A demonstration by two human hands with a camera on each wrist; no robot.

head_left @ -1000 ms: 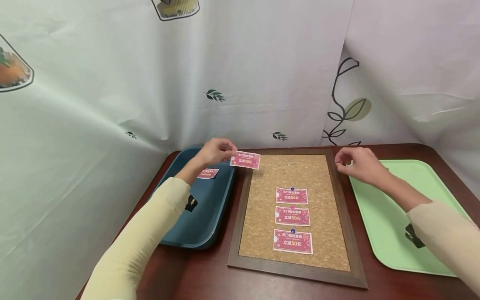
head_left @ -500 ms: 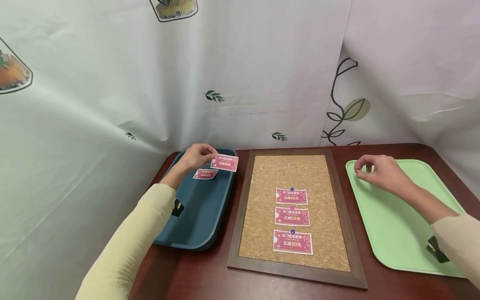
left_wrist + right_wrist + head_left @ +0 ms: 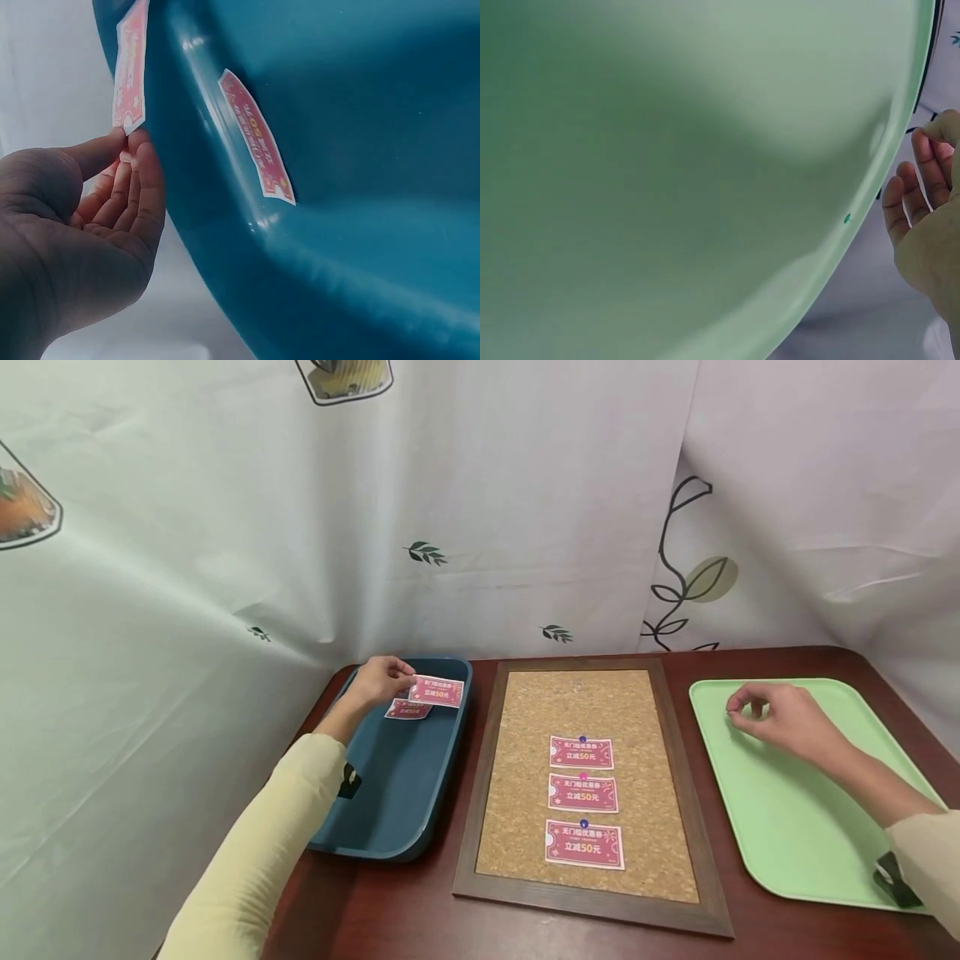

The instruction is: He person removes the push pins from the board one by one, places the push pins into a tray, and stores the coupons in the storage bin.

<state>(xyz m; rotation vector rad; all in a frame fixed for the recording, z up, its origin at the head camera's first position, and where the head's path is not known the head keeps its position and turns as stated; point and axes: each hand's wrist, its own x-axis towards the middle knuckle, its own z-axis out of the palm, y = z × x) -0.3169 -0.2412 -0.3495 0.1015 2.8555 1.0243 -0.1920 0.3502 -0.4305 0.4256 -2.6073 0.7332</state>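
In the head view my left hand (image 3: 381,680) pinches one corner of a pink-and-white coupon (image 3: 436,691) over the far end of a blue tray (image 3: 442,810). Below it, against the tray's side in the left wrist view, lies another coupon (image 3: 259,139). My right hand (image 3: 783,717) is above the green tray (image 3: 787,827). Its thumb and forefinger tips meet in the right wrist view; I cannot tell whether something small is between them. On that tray's edge is a tiny green object (image 3: 847,219).
Between the trays lies a wood-framed cork board (image 3: 517,777). Three coupons are in a column on it, each with a push pin at its top: the upper coupon (image 3: 581,753), the middle coupon (image 3: 582,794) and the lower coupon (image 3: 584,846). A printed curtain (image 3: 510,527) hangs behind.
My left hand has carried its coupon leftward from the board's upper left corner to over the blue tray. My right hand has moved right, from the board's frame to above the green tray.
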